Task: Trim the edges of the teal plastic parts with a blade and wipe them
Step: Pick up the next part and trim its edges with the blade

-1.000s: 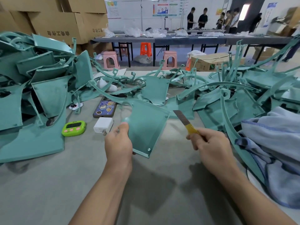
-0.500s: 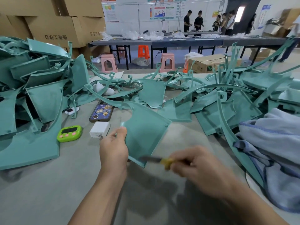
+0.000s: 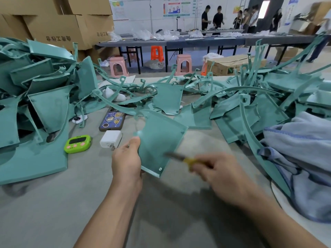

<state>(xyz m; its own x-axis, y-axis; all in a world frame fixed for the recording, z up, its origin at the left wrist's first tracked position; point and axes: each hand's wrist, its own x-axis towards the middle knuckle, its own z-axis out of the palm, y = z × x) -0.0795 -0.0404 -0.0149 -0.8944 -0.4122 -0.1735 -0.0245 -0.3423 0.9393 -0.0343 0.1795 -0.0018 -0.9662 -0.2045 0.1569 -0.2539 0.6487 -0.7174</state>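
Grey table, teal parts, stacked cardboard boxes

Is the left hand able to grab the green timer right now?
Probably not right away: the left hand grips the teal part. The green timer lies uncovered to its left, so an emptied hand looks able to reach it.

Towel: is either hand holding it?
No, the towel lies at the right; the left hand holds a teal part, the right hand a blade.
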